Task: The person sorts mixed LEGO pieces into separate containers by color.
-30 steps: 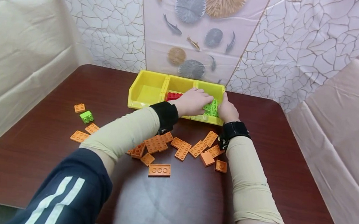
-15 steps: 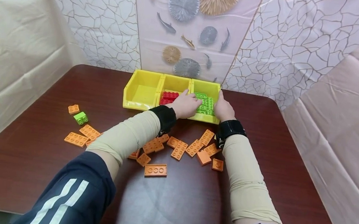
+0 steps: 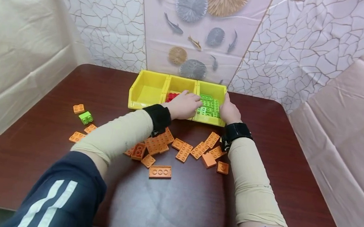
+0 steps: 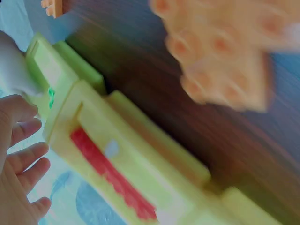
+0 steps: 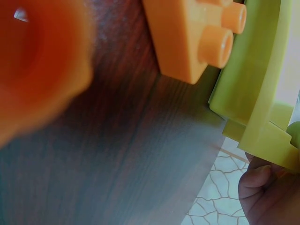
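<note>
With right grip point(image 3: 230, 111) curled on the 3 o'clock end of the yellow bin point(image 3: 182, 84), and left grip point(image 3: 184, 105) loose, fingers apart, near the divider point(image 3: 197, 87) between red bricks point(image 3: 172, 96) and green bricks point(image 3: 210, 108), watch for snagging that divider and dragging the bin toward 6 o'clock into the orange bricks point(image 3: 184, 152) on the counter point(image 3: 170, 206). Beware of overlooking the stray green brick point(image 3: 86, 117), between 8 and 9 o'clock.

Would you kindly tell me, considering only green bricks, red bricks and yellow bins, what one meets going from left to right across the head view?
Loose green brick → left yellow bin → middle yellow bin with red bricks → right yellow bin with green bricks.
</note>
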The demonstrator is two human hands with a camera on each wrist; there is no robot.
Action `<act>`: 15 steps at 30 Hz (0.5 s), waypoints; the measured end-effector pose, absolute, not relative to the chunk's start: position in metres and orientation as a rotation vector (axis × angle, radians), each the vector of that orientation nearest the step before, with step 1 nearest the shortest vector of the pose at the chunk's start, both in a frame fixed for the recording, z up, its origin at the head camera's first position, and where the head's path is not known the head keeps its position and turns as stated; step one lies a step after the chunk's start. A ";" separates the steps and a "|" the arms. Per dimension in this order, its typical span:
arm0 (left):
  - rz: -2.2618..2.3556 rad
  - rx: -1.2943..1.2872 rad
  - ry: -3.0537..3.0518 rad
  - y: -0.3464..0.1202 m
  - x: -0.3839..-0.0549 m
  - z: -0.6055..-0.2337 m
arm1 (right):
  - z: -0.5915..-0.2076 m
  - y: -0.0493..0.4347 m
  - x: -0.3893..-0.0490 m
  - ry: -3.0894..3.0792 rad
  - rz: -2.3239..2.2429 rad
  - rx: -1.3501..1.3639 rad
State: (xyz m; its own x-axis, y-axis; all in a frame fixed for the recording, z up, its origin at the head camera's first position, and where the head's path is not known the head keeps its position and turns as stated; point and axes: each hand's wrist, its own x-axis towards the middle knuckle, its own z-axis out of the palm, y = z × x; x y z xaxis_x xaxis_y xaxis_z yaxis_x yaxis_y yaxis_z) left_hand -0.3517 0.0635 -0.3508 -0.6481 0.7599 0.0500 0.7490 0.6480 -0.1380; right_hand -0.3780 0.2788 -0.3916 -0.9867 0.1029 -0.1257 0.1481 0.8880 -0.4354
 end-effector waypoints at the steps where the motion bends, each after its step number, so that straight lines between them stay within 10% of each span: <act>1: 0.141 -1.279 -2.740 0.055 -0.349 -0.348 | -0.392 0.279 -0.378 2.954 -0.694 0.198; 15: 0.045 -1.041 -2.868 -0.136 -0.312 -0.338 | -0.392 0.276 -0.379 2.963 -0.660 0.173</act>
